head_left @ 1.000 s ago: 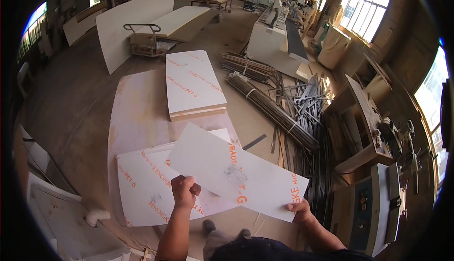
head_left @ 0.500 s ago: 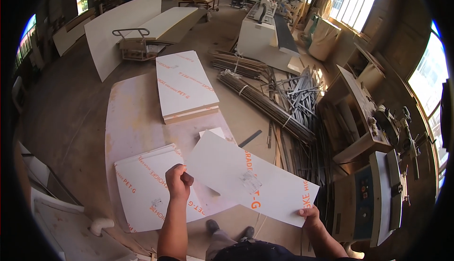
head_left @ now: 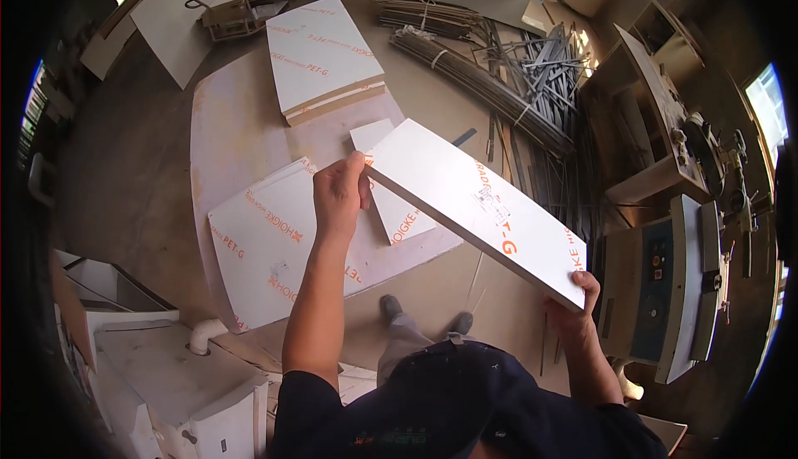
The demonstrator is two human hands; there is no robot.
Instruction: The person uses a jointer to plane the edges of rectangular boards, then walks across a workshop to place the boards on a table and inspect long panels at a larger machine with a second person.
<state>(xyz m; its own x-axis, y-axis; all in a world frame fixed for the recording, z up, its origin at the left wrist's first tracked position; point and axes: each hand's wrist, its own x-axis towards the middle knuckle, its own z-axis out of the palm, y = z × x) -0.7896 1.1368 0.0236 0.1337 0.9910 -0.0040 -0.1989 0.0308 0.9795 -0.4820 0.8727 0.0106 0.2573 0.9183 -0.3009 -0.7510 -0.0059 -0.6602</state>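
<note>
1. White and boxy, a cabinet [head_left: 158, 368] with a pale pipe [head_left: 206, 336] stands just off the near left corner of our pinkish table [head_left: 229, 127]; it's worth giving it elbow room.
2. On the table's near left part lies a low stack [head_left: 266, 243] of white sheets with orange print.
3. On the table's far side sits a taller stack [head_left: 324, 52], its layered edges facing us.
4. Over the table, our left hand [head_left: 341, 189] has its fingers curled in, right by the near left corner of the panel we hold. We can't tell whether it pinches that corner or only rests against it; a light, sure touch there should guard the corner.
5. Below, a narrow panel [head_left: 401, 216] lies on the table's right part, partly hidden.
6. Above the table's right edge, and out past it, we hold a long white panel [head_left: 453, 181] at a slant, clear of the tabletop. Supporting both ends evenly should stop it twisting.
7. Beyond the table's right side lie tied strips [head_left: 478, 89].
8. Right of the table, our right hand [head_left: 578, 301] grips the panel's right end, thumb on top. Firm but flat pressure should suit its smooth face.
9. Farther right of the table stands a machine [head_left: 628, 272].
</note>
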